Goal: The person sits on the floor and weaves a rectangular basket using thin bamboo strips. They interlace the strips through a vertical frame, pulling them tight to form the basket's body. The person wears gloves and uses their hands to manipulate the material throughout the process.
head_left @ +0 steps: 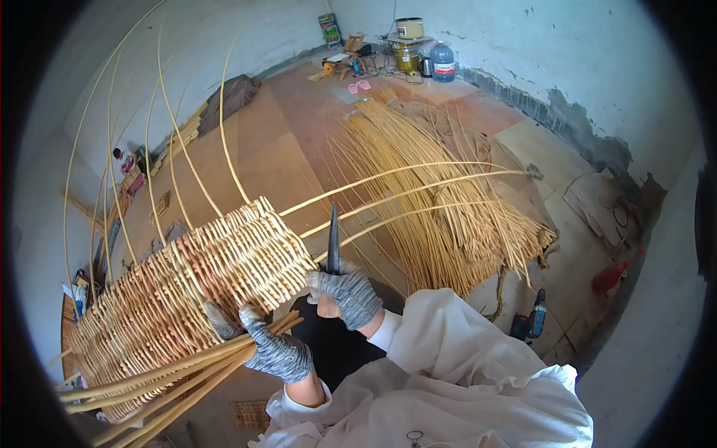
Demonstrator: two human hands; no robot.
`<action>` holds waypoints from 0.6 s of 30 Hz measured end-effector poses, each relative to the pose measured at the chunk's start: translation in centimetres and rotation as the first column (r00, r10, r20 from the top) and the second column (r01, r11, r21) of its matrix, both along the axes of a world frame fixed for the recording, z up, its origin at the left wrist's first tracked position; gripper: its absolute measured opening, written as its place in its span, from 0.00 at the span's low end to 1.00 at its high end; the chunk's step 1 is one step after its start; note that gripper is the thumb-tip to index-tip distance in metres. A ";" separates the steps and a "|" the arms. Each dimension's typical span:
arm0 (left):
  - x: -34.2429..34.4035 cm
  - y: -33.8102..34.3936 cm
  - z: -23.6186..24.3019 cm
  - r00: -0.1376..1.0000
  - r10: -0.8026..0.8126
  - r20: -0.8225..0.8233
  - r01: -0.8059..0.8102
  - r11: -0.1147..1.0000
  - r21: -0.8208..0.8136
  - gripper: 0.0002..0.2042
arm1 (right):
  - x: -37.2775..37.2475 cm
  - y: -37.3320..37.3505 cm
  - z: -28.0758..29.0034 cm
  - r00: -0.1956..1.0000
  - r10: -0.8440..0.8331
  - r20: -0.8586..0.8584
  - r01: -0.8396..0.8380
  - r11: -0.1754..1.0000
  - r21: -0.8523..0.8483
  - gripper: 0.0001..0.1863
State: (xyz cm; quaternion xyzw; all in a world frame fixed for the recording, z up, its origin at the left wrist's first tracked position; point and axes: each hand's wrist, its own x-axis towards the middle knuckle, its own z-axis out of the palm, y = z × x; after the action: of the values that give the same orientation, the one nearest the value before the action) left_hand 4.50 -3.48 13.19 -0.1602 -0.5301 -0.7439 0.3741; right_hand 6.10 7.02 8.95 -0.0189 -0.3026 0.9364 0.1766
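Observation:
A tightly woven wicker panel slants across the left, with long thin stakes rising from its far edge and more reaching right from its end. My left hand, in a grey knitted glove, is closed around several thicker rods at the panel's near edge, and its fingertips touch the weave. Some of its grip is hidden. Just off the panel's right end, my gloved right hand is closed on a pointed dark metal spike, point upward. Its handle is mostly hidden in my fist.
A large heap of loose wicker rods lies on the floor to the right. Beside it is a cordless drill. A water jug, bucket and pink slippers are along the far wall. White cloth covers my lap.

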 end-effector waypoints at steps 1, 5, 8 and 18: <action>-0.1 -0.1 -0.4 1.000 -0.019 0.022 0.019 1.000 0.018 0.24 | 0.0 -0.5 0.1 0.999 -0.033 0.013 0.033 0.999 0.007 0.08; -3.1 -0.7 -5.0 0.959 -0.127 0.252 0.100 0.988 0.117 0.23 | -2.5 0.5 -1.9 0.990 -0.107 -0.092 0.105 0.994 -0.023 0.10; 1.4 2.3 -6.4 0.885 -0.355 0.301 0.346 0.934 0.083 0.24 | -0.5 2.7 -3.3 0.989 -0.144 -0.018 0.145 0.987 0.073 0.16; 4.7 -4.5 -8.0 0.272 -0.612 0.742 0.869 0.488 0.085 0.23 | 11.1 12.7 -12.0 0.750 -0.228 0.621 -0.150 0.855 0.496 0.13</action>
State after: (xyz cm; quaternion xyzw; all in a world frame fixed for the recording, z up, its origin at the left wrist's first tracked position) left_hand 9.20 -8.01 5.18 -0.1651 -0.6038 -0.7251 -0.2871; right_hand 17.21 19.68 -3.06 -0.3069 -0.5841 0.7475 0.0768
